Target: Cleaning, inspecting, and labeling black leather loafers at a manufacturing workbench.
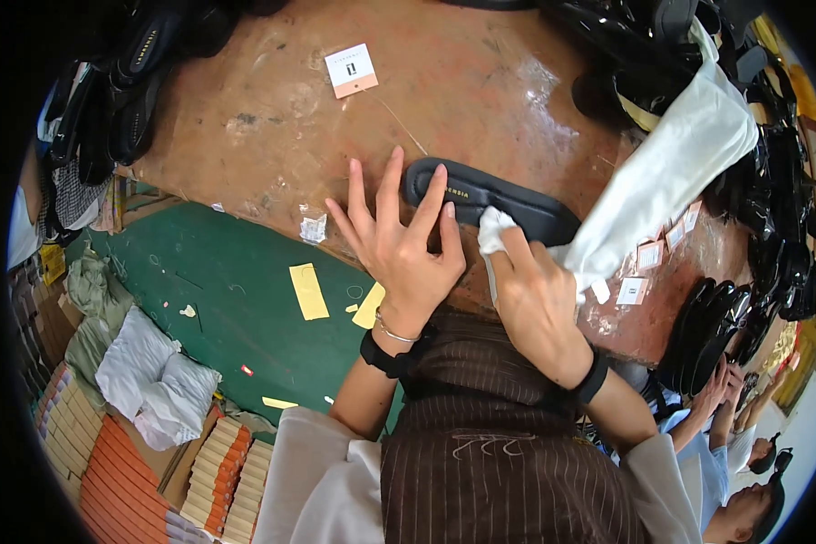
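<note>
A black sandal (517,205) lies on its sole on the worn brown table, its footbed facing up. A white-and-pink hang tag (351,70) lies beyond it, with a thin string running back toward the sandal. My left hand (406,240) is spread, its index finger and thumb resting on the heel end. In the fingers of my right hand (533,286) is a bunched white cloth (671,150), pressed against the middle of the footbed. The cloth's long loose end trails up to the right over the table. My right fingers hide part of the sandal's near edge.
Black shoes (140,82) are heaped at the far left, and more glossy black shoes (707,326) line the right side. Several small tags (648,257) lie right of the sandal. The table edge (272,222) borders a green floor (199,272) with yellow scraps. Other people sit at lower right.
</note>
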### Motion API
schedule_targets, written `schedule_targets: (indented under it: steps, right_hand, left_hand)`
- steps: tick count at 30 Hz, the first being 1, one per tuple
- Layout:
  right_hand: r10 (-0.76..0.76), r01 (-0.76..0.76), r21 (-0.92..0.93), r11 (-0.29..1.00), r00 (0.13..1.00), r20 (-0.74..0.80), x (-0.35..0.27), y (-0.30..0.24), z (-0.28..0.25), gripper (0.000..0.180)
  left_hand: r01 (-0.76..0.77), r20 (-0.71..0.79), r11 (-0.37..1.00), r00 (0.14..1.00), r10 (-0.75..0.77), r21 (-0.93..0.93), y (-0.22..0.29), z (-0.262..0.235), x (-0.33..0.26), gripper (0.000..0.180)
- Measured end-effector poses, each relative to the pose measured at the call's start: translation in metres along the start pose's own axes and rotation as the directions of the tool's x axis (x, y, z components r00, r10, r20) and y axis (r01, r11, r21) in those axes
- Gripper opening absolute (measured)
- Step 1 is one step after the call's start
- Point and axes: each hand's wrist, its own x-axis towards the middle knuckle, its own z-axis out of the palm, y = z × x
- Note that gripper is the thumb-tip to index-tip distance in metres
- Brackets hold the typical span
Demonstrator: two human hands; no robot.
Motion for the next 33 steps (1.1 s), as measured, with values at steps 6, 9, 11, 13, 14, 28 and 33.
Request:
schedule_targets:
  steps: [6, 9, 11, 13, 14, 28, 33]
  right_hand:
    - [-0.044, 0.038, -0.056, 0.998, 0.993, -0.112, 0.025, 0.000, 0.008, 0.009]
    - [0.038, -0.040, -0.034, 0.999, 0.998, -0.040, 0.004, -0.010, 0.006, 0.008]
    - [0.010, -0.012, -0.030, 0.999, 0.997, -0.076, 0.015, -0.004, 0.010, 0.008]
    - [-0.024, 0.024, -0.005, 1.000, 0.994, -0.105, 0.029, 0.000, 0.007, 0.008]
    - [-0.005, -0.003, -0.080, 0.997, 0.995, -0.099, 0.028, -0.004, 0.007, 0.008]
    - [0.025, -0.027, -0.030, 0.999, 0.997, -0.073, 0.003, 0.003, 0.004, 0.008]
    - [-0.008, 0.004, -0.044, 0.999, 0.995, -0.097, 0.015, 0.006, 0.003, 0.008]
  left_hand:
    - [-0.010, -0.016, 1.000, 1.000, 0.010, -0.003, 0.002, 0.001, 0.005, 0.036]
    - [-0.009, -0.024, 1.000, 1.000, 0.009, -0.004, -0.001, 0.004, 0.002, 0.036]
    - [-0.012, -0.026, 1.000, 1.000, 0.012, -0.013, -0.001, 0.006, 0.002, 0.035]
    - [-0.014, -0.014, 1.000, 1.000, 0.013, -0.012, 0.002, 0.003, 0.005, 0.035]
    - [-0.012, -0.009, 1.000, 1.000, 0.012, -0.004, 0.003, 0.002, 0.005, 0.035]
    - [-0.015, -0.020, 1.000, 1.000, 0.015, -0.004, -0.001, 0.004, 0.003, 0.035]
    - [-0.008, -0.015, 1.000, 1.000, 0.008, 0.005, 0.000, 0.001, 0.004, 0.036]
